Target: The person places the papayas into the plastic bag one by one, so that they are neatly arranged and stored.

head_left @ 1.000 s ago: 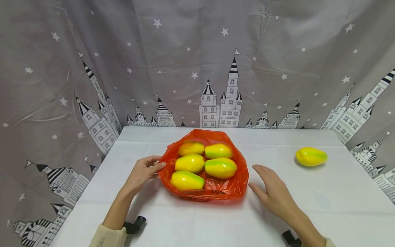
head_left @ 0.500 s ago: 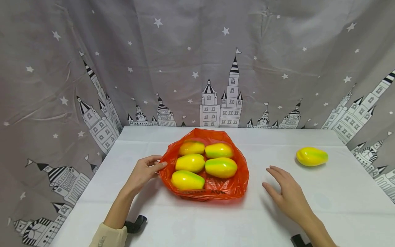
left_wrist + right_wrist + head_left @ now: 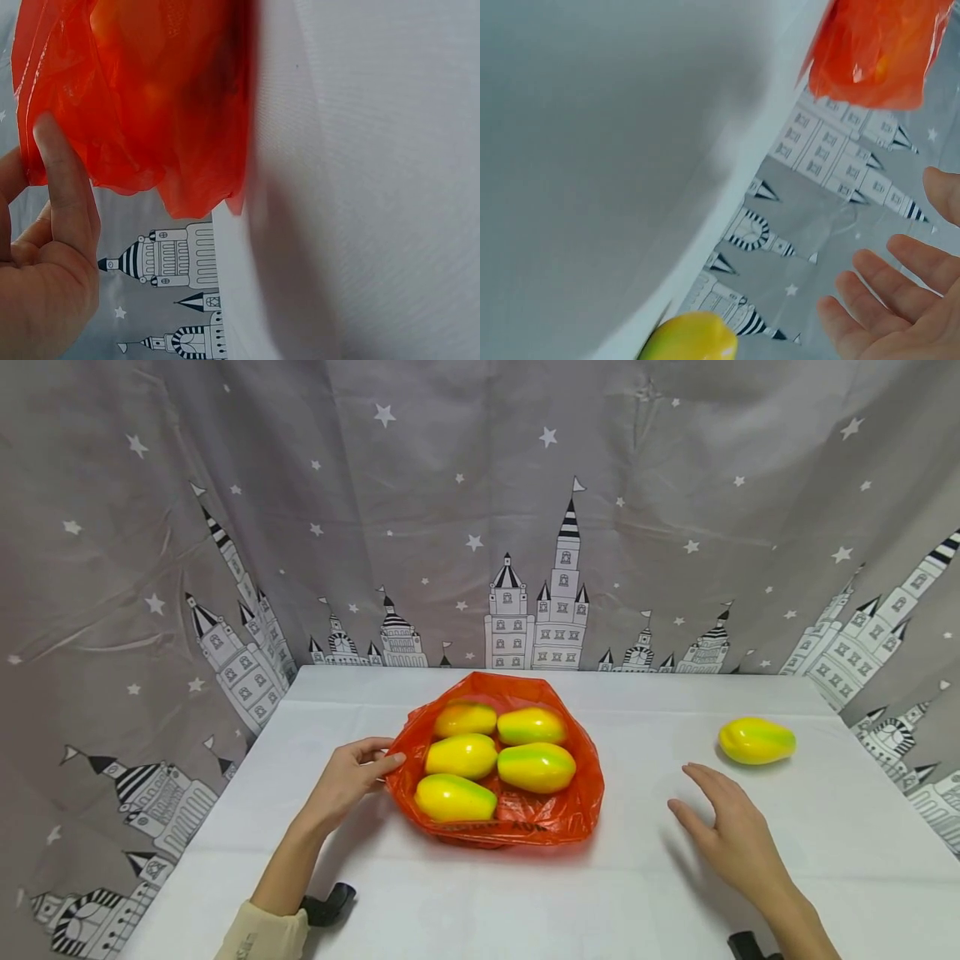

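Note:
A red plastic bag (image 3: 551, 818) lies with its mouth spread wide and several glossy yellow-green papayas (image 3: 537, 768) inside. My left hand (image 3: 347, 783) pinches the bag's left rim between thumb and fingers; in the left wrist view the bag's side (image 3: 165, 90) hangs beside the fingers. One more papaya (image 3: 757, 741) sits alone on the right. Between it and the bag is my right hand (image 3: 731, 827), fingers spread and holding nothing, apart from both. The right wrist view shows that hand (image 3: 900, 300) with the lone papaya (image 3: 694, 337) near the bottom edge.
A white cloth covers the table (image 3: 480, 902). Behind and at the sides hangs a grey curtain (image 3: 420, 485) printed with castles and stars. A black wrist camera mount (image 3: 330, 906) shows by the left forearm.
My right hand has moved right, away from the bag and closer to the lone papaya. The left hand, the bag and its papayas have stayed where they were.

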Demonstrator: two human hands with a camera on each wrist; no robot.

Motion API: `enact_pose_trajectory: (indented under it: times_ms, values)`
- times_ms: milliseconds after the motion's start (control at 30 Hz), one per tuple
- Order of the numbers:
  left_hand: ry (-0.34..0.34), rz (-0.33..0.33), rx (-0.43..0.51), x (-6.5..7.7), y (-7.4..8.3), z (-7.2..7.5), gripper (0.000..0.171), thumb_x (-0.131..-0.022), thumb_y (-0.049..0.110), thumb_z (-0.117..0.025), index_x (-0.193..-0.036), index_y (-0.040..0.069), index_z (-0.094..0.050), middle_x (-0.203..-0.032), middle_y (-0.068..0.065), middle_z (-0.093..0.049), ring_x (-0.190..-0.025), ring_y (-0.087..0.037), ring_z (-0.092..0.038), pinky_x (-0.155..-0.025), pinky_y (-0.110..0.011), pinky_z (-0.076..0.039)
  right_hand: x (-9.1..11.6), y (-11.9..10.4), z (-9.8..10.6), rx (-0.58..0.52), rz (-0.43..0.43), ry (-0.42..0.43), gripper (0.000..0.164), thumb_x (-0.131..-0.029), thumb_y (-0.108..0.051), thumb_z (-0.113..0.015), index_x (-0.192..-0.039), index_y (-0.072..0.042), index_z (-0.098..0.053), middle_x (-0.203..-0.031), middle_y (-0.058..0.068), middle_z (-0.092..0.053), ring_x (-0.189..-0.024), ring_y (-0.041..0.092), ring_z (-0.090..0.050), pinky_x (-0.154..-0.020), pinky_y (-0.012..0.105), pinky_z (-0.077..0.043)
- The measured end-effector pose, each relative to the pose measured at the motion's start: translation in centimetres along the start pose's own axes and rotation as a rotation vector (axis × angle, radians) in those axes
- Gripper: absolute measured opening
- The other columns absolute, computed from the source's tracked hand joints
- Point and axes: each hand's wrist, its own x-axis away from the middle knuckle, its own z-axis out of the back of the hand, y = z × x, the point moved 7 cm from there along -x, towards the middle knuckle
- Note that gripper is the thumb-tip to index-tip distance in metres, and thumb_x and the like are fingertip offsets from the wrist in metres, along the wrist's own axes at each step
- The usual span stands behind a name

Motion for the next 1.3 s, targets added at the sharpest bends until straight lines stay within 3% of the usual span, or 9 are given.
enact_pose_trajectory:
  times_ms: [633, 967, 1300]
  values:
    - [0.005, -0.009, -0.008, -0.1, 0.1, 0.0, 0.042, -0.095, 0.019, -0.068, -0.126, -0.008, -0.060, -0.087, -0.011, -0.062, -0.077, -0.018, -0.062, -0.071, -0.026, -0.056, -0.8, 5.1, 1.7, 0.032, -0.100, -0.008, 0.054, -0.084, -0.008, -0.076, -0.129, 0.009, -0.053, -0.128, 0.033, -0.053, -0.115, 0.054, -0.047, -0.093, 0.066, -0.036]
    - [0.009, 0.002, -0.025, 0.1, 0.2, 0.1, 0.043, -0.095, 0.021, -0.068, -0.127, -0.007, -0.060, -0.088, -0.010, -0.062, -0.079, -0.019, -0.062, -0.072, -0.026, -0.056, -1.8, 8.3, 2.3, -0.004, -0.227, -0.059, 0.069, -0.090, -0.022, -0.074, -0.137, 0.016, -0.041, -0.135, 0.040, -0.043, -0.121, 0.060, -0.038, -0.098, 0.070, -0.029]
    - [0.012, 0.003, -0.026, 0.1, 0.2, 0.1, 0.043, -0.094, 0.021, -0.068, -0.126, -0.007, -0.060, -0.088, -0.011, -0.062, -0.079, -0.019, -0.062, -0.072, -0.026, -0.056, -3.4, 10.4, 2.4, 0.019, -0.205, -0.067, 0.074, -0.084, -0.013, -0.077, -0.136, 0.020, -0.037, -0.137, 0.044, -0.036, -0.123, 0.062, -0.034, -0.104, 0.070, -0.024]
